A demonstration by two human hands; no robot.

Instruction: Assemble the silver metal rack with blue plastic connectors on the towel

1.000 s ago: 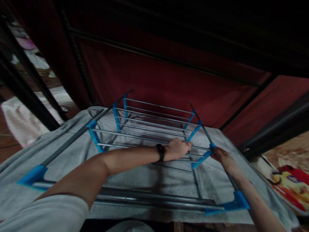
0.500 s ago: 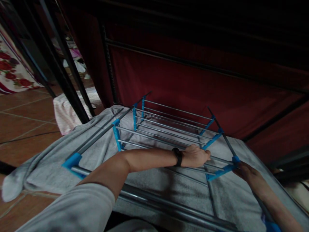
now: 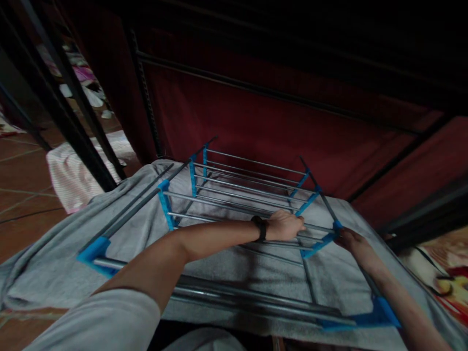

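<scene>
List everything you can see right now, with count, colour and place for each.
drying rack: one, silver rails with blue joints, centre.
towel: one, grey, spread under the rack rails and hanging off the left.
curtain: one, dark red, behind the rack.
black poles: several, upper left.
striped cloth: one, pink and white, on the floor at left.
floor tiles: brown, left.
printed cloth: one, red and yellow, lower right edge.
wristband: one, black, on the left wrist.
left hand: closed on a rack rail, centre.
right hand: at the rack's right blue joint; grip unclear.
</scene>
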